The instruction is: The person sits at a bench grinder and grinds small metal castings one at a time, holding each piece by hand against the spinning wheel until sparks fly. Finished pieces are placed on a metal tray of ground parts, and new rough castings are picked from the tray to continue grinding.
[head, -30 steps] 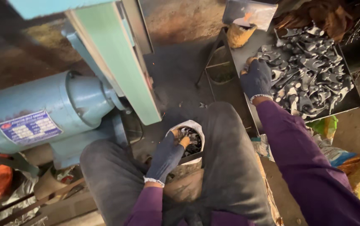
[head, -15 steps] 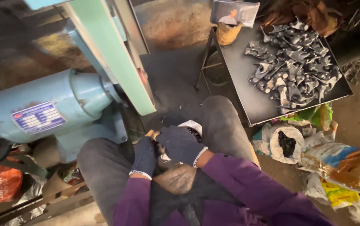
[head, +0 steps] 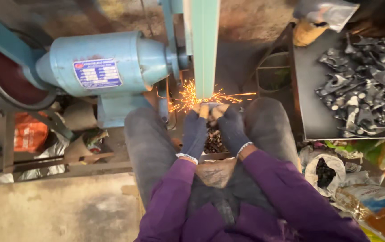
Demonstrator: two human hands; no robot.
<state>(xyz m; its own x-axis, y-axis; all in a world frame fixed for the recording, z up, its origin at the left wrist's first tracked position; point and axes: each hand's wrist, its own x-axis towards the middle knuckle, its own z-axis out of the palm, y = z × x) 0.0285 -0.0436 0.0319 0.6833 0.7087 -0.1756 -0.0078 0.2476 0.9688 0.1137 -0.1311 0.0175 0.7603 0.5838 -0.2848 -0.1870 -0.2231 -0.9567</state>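
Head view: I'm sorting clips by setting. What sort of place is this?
Likely a small metalworking shop: gloved hands press a piece to a green belt throwing sparks, a blue motor drives it, and a tray holds metal parts.

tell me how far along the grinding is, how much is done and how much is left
In hand: the left hand and right hand press one small metal piece against the green belt, throwing sparks. Left: a big pile of dark metal parts fills the black tray to the right. Done: a few dark bits lie between the knees, though I cannot tell if they are finished pieces.
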